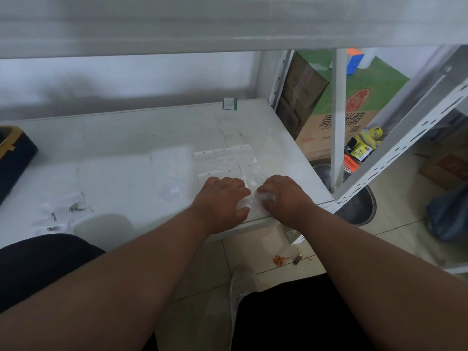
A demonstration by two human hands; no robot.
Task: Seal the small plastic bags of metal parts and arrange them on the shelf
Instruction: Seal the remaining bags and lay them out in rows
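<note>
Looks like the sealing step is in hand. Left hand [222, 198] and right hand [283, 196] are both palm-down, right of frame centre, pressing a small clear plastic bag [249, 198] flat on the white shelf [126, 138] near its front edge. Fingers are curled onto the bag from either side. Whether they pinch the strip or just press it, cannot tell, as the fingertips are mostly hidden. Contents of this bag aren't visible.

Just above the hands is a tidy block of laid-out bags [225, 160], touching edge to edge. Judging by that, the next move is to finish running along the seal, then slide this bag up beside the block without disturbing it.

At lower left of the shelf sit loose bags with metal parts [63, 211], unarranged, probably still to do. A faint clear sheet or bag pile lies left of centre; too washed out to say which.

Around:
- dark box with yellow trim [15, 153] at left edge
- small green-edged packet [230, 104] at shelf back
- cardboard cartons [342, 110] behind the upright, upper right

Nothing blocks the placement spot, though the bag sits close to the shelf lip.
</note>
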